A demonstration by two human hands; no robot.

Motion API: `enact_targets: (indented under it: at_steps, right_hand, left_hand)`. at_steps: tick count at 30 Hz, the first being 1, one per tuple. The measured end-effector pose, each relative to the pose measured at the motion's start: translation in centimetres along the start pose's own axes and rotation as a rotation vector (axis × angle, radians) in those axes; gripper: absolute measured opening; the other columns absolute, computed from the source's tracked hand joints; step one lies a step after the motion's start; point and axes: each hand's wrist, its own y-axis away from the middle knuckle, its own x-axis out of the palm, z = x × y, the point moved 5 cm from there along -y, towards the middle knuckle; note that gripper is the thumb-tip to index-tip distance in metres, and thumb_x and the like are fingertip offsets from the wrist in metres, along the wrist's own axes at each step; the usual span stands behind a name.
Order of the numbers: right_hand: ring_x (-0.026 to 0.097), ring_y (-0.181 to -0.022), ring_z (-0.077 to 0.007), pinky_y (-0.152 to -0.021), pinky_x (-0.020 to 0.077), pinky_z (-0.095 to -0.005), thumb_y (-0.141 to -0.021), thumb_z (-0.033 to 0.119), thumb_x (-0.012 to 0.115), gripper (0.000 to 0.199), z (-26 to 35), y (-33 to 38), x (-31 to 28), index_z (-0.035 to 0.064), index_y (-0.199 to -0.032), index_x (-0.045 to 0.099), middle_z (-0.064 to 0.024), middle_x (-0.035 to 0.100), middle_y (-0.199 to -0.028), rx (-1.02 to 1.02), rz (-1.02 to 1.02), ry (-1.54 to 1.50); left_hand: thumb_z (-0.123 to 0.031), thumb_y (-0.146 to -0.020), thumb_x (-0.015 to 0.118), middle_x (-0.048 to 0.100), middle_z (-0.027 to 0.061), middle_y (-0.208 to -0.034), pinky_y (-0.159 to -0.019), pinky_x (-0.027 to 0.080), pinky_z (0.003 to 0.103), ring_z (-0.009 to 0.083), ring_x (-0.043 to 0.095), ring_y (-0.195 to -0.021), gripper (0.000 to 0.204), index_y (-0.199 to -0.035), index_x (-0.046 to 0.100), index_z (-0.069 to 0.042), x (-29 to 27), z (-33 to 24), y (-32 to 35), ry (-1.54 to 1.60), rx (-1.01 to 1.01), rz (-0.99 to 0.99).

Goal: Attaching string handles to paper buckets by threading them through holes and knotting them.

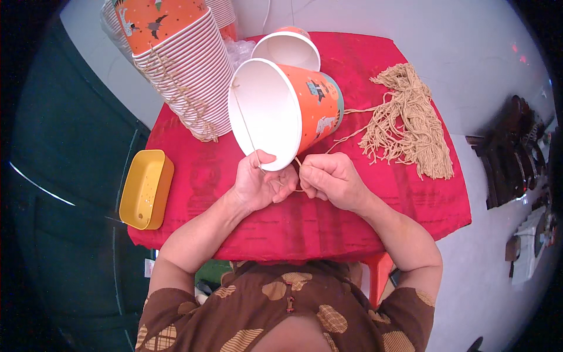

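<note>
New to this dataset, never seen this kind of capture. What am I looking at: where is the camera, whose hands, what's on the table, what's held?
There is no machine here: a person works with two bare hands. The single picture comes from a wide fisheye camera on that person's head, looking down, so straight edges bend near the rim and the forearms enter from the bottom.

The surface is a small table with a red cloth. On it lie a tilted stack of orange paper buckets, a second open bucket, a bundle of tan cords and a yellow tray at the left edge.

The left hand grips the rim of an orange paper bucket lying on its side. The right hand pinches a tan cord at that rim.
</note>
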Motion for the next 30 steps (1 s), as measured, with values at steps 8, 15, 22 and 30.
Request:
enact_targets:
  at_steps: [8,15,22,30]
  right_hand:
    - [0.042,-0.049,-0.0044,-0.044,0.0318,-0.0207,-0.1,0.021,0.048,0.032,-0.26,-0.05,-0.09,0.0036,-0.073,0.054,-0.0005,0.053,-0.061,0.001,-0.004,-0.008]
    - [0.042,-0.049,-0.0042,-0.044,0.0318,-0.0207,-0.1,0.021,0.048,0.033,-0.13,-0.06,-0.09,0.0035,-0.073,0.054,0.0002,0.053,-0.061,0.0,-0.01,0.005]
    - [0.041,-0.048,-0.0039,-0.043,0.0309,-0.0206,-0.099,0.022,0.048,0.033,-0.1,-0.06,-0.12,0.0037,-0.072,0.055,0.0007,0.053,-0.06,-0.003,-0.021,-0.004]
    - [0.041,-0.048,-0.0036,-0.043,0.0312,-0.0204,-0.099,0.022,0.048,0.033,-0.25,-0.07,-0.19,0.0042,-0.072,0.054,0.0011,0.052,-0.059,0.001,-0.026,0.01]
  left_hand:
    - [-0.039,-0.079,0.044,0.063,0.0248,-0.069,-0.038,0.037,0.032,0.0265,0.05,-0.043,0.041,-0.049,0.038,-0.012,0.05,0.0,-0.17,-0.014,0.009,-0.006]
    - [-0.037,-0.079,0.045,0.063,0.0251,-0.069,-0.037,0.037,0.033,0.0267,0.05,-0.042,0.041,-0.048,0.036,-0.013,0.0,0.11,-0.13,0.02,-0.009,-0.05]
    - [-0.036,-0.08,0.045,0.063,0.0247,-0.069,-0.037,0.038,0.032,0.0259,0.051,-0.043,0.04,-0.049,0.036,-0.013,0.16,0.06,-0.16,0.005,0.018,-0.006]
    - [-0.036,-0.08,0.044,0.063,0.0244,-0.068,-0.037,0.037,0.032,0.0256,0.051,-0.043,0.04,-0.049,0.036,-0.013,0.12,0.09,-0.08,0.008,0.009,-0.065]
